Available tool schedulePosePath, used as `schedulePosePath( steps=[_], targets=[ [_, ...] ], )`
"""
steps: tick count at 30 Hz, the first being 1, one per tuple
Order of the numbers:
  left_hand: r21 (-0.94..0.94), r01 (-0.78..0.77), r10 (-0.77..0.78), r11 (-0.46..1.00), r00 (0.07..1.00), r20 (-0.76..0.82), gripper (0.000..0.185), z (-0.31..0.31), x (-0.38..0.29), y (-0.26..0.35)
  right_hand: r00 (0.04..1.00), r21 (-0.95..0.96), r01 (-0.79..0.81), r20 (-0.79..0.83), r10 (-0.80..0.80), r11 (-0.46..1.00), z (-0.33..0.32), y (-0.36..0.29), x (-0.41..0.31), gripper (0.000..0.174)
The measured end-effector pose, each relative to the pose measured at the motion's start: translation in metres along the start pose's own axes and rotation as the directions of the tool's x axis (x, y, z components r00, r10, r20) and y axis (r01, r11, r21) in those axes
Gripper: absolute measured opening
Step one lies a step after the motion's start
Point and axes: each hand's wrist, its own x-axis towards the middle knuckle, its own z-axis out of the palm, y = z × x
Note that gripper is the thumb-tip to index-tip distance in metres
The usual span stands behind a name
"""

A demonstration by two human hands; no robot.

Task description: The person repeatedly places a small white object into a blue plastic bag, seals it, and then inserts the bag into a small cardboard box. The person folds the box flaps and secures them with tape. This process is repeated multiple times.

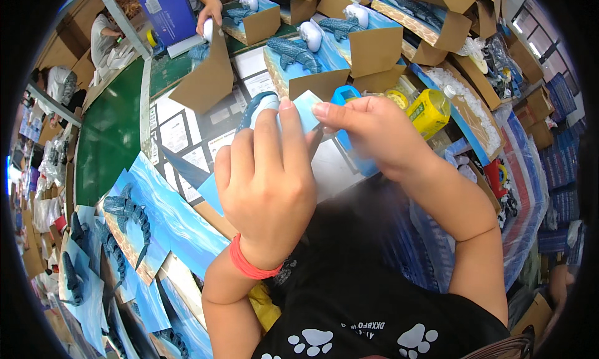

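Note:
My left hand (pixel 269 167) lies spread over a toy whale shark (pixel 252 111) and a blue printed cardboard insert (pixel 210 193), its fingertips on them. The toy is mostly covered by the fingers. My right hand (pixel 365 129) pinches the edge of a light-blue card flap (pixel 304 110) between thumb and forefinger, just right of the left fingertips. Behind my right hand stands a blue plastic container (pixel 345 94). A yellow-labelled bottle (pixel 428 113) leans farther right.
Printed trays with toy sharks and white parts (pixel 304 55) stand along the far side. A co-worker's hand (pixel 210 13) holds a brown cardboard piece (pixel 206 78). More shark cards (pixel 135 214) lie at left, beside a green table surface (pixel 110 134). A blue box (pixel 168 15) stands behind.

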Motion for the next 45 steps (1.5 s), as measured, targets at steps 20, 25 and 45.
schedulePosePath(
  steps=[20,25,45],
  targets=[
    [-0.071,-0.184,0.184,0.980,0.983,-0.008,0.034,0.011,0.009,-0.027,0.998,0.667,0.060,-0.058,-0.029,0.742,0.054,0.047,-0.004,0.012],
    [-0.093,-0.237,0.231,0.967,0.971,-0.066,0.033,0.009,0.011,-0.036,0.969,0.686,-0.248,0.178,0.172,0.685,0.050,0.062,-0.008,0.022],
    [-0.695,0.428,-0.104,0.577,0.883,0.458,0.100,0.000,-0.048,-0.139,0.047,-0.623,0.760,-0.226,-0.973,0.181,0.003,0.060,0.041,0.033]
  ],
)
